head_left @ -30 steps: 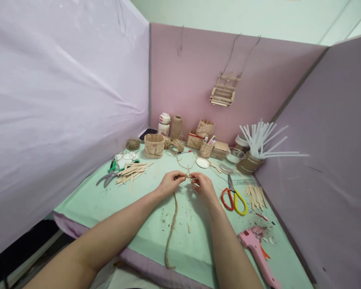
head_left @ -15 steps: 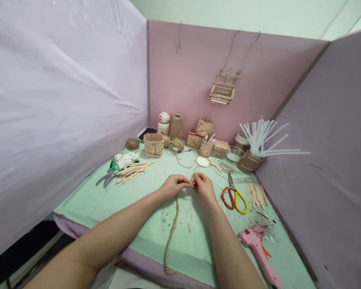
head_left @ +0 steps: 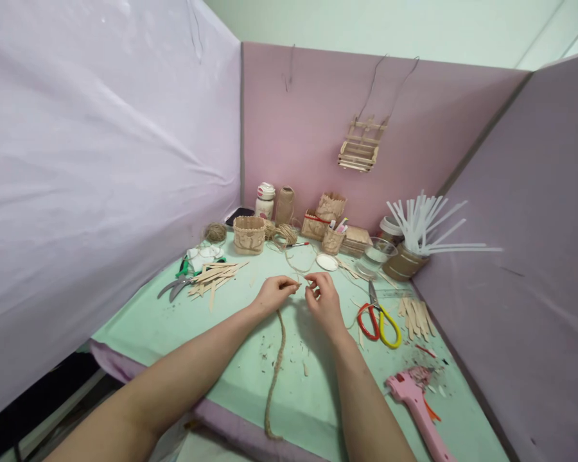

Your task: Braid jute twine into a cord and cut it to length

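My left hand [head_left: 273,294] pinches the upper end of a braided jute cord [head_left: 275,372] that trails down over the near edge of the green table [head_left: 139,317]. My right hand [head_left: 324,300] is beside it, thumb and forefinger pinched on a thin jute strand [head_left: 302,264] that loops back toward the twine rolls [head_left: 283,232]. The two hands are a small gap apart above the middle of the table.
Red-and-yellow scissors [head_left: 376,318] and loose craft sticks [head_left: 415,316] lie right of my right hand. A pink glue gun [head_left: 417,407] is near right. Left lie pliers [head_left: 176,284] and more sticks [head_left: 214,275]. Small baskets, a jar of white sticks [head_left: 417,240] and a glue bottle [head_left: 264,199] line the back.
My hands met at the cord's end half a second ago and have now drawn slightly apart, my right hand lifting its pinched strand a little.
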The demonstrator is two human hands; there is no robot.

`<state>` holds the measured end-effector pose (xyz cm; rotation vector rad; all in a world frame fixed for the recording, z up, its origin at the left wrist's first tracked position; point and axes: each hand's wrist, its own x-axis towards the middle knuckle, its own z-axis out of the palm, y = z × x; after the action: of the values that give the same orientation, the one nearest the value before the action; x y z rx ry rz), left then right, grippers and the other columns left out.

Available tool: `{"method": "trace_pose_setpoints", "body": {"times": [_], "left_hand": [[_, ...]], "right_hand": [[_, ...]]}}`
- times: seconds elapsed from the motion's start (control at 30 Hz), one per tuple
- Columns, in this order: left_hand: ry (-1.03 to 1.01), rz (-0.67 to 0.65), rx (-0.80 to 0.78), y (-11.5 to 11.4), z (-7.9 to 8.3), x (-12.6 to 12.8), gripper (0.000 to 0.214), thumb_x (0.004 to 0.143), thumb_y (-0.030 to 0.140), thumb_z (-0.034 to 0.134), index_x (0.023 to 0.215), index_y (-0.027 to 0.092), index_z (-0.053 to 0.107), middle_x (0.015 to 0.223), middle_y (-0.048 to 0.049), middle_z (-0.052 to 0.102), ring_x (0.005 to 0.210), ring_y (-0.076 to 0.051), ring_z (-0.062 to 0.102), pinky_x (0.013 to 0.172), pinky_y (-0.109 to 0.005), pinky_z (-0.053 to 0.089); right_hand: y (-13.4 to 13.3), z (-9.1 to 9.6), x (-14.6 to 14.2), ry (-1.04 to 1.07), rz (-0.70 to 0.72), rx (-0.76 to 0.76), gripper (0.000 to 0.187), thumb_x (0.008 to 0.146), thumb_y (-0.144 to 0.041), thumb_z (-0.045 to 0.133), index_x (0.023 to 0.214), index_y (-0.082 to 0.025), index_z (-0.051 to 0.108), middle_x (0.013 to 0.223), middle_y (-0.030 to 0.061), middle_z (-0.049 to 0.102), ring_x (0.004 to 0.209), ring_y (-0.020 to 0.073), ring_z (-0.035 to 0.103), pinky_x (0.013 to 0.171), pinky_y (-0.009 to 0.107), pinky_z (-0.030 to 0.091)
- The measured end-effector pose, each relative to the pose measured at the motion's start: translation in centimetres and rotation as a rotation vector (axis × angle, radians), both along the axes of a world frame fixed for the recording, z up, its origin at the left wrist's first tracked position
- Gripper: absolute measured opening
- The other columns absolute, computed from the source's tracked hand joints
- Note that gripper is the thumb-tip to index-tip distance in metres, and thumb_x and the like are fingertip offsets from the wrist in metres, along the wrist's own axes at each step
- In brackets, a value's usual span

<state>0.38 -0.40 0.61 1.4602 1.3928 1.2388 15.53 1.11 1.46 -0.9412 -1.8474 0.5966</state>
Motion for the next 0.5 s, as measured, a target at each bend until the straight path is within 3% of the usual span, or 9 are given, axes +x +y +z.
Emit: {"method": "trace_pose_setpoints", "body": {"times": [0.17, 0.3, 0.37, 0.5], "left_hand": [[0.091, -0.029, 0.018, -0.18, -0.10, 0.07, 0.028, 0.073, 0.035, 0.058, 0.084, 0.013, 0.070, 0.081, -0.0061, 0.070, 0.075, -0.017, 0.059, 0.071, -0.027, 0.044], [0.094, -0.025, 0.034, -0.13, -0.11, 0.06, 0.025, 0.073, 0.031, 0.057, 0.084, 0.013, 0.070, 0.081, -0.0063, 0.069, 0.075, -0.017, 0.059, 0.072, -0.027, 0.044], [0.059, -0.022, 0.041, -0.01, -0.11, 0.04, 0.023, 0.072, 0.030, 0.058, 0.082, 0.013, 0.069, 0.082, -0.0065, 0.069, 0.076, -0.017, 0.059, 0.072, -0.027, 0.044], [-0.031, -0.018, 0.038, 0.12, 0.06, 0.20, 0.022, 0.069, 0.029, 0.061, 0.082, 0.012, 0.069, 0.080, -0.0068, 0.069, 0.075, -0.017, 0.059, 0.072, -0.028, 0.045]], "right_hand": [[-0.26, -0.44, -0.45, -0.139, 0.048, 0.066, 0.014, 0.079, -0.018, 0.045, 0.086, -0.021, 0.057, 0.092, 0.0061, 0.051, 0.085, 0.0179, 0.051, 0.068, 0.029, 0.043], [-0.01, -0.68, -0.57, -0.070, 0.016, -0.003, 0.009, 0.080, -0.023, 0.047, 0.078, -0.019, 0.056, 0.086, 0.0049, 0.053, 0.080, 0.0167, 0.051, 0.069, 0.029, 0.042], [0.11, -0.66, -0.66, 0.034, 0.011, -0.130, 0.010, 0.078, -0.027, 0.051, 0.077, -0.019, 0.057, 0.082, 0.0040, 0.055, 0.077, 0.0160, 0.051, 0.067, 0.028, 0.042], [0.25, -0.46, -0.97, 0.325, 0.074, -0.591, 0.017, 0.070, -0.035, 0.059, 0.075, -0.019, 0.057, 0.067, -0.0012, 0.052, 0.059, 0.0117, 0.046, 0.052, 0.024, 0.037]]}}
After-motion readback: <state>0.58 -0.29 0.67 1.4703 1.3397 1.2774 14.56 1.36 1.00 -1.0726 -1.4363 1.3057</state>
